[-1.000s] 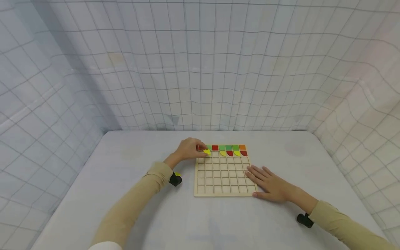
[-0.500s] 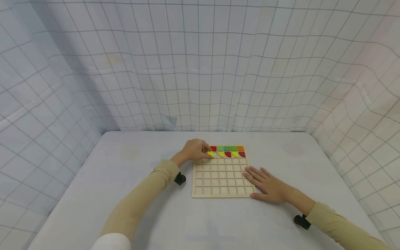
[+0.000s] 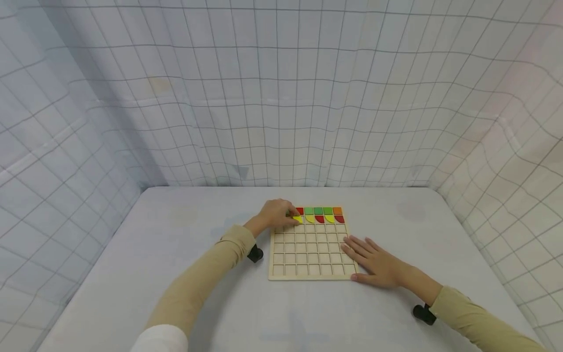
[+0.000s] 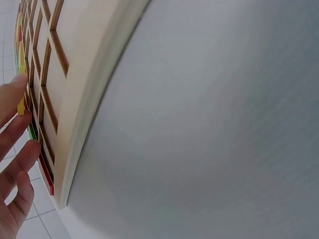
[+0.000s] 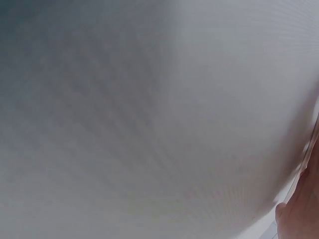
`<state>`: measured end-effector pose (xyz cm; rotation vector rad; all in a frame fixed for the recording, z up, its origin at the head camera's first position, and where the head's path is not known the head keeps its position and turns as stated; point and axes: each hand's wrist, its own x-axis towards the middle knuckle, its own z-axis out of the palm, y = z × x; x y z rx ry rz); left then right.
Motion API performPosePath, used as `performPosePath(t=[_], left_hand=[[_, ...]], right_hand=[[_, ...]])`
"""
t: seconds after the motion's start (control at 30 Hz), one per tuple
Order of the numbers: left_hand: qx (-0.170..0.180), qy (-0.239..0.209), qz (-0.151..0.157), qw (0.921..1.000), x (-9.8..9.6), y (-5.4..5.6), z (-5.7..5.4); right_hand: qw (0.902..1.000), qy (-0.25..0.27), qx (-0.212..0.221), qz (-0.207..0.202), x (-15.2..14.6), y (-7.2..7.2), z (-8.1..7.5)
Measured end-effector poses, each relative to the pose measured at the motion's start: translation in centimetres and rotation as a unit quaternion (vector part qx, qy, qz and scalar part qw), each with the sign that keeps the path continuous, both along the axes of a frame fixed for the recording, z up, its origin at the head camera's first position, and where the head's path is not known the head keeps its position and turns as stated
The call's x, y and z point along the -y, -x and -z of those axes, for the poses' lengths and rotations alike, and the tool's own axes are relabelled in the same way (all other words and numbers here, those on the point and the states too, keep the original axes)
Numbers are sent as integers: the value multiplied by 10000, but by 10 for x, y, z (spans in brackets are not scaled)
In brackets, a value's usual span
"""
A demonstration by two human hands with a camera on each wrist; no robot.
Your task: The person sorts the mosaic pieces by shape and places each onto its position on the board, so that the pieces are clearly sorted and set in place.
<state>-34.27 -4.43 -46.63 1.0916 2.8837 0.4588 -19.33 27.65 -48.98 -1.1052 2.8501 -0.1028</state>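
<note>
A light wooden grid board (image 3: 301,247) lies on the white-covered table. My left hand (image 3: 275,213) reaches over its far left part and pinches a yellow quarter-round tile (image 3: 298,219) at the second row, just below a red square tile. In the left wrist view the yellow tile (image 4: 21,107) stands edge-on between thumb and finger; I cannot tell whether it is fully seated in its cell. My right hand (image 3: 378,268) rests with spread, straight fingers on the board's near right edge. Only part of the right hand (image 5: 299,211) shows in the right wrist view.
Along the far row sit green, red and orange square tiles (image 3: 318,210). Yellow and red quarter-round tiles (image 3: 319,219) fill cells to the right of my left fingers. My left hand hides the far left cells. Grid-patterned cloth walls (image 3: 281,98) enclose the table.
My left hand has moved slightly right with the yellow tile and lowered it to the second-row cell. My right hand stays on the board edge. The head view has shifted a little.
</note>
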Motion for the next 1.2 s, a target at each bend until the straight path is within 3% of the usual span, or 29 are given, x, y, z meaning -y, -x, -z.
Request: performPosePath(t=[0.17, 0.57, 0.87, 1.2], left_hand=[[-36, 136, 64, 9999, -1, 2, -1], [88, -15, 231, 9997, -1, 4, 4], [146, -149, 205, 9996, 0, 2, 3], [155, -247, 116, 9995, -1, 4, 1]], right_hand=[[9999, 3, 114, 28, 0, -1, 0], [9998, 51, 175, 9, 2, -2, -1], [10000, 6, 42, -67, 3, -3, -3], [9997, 47, 228, 23, 0, 1, -2]])
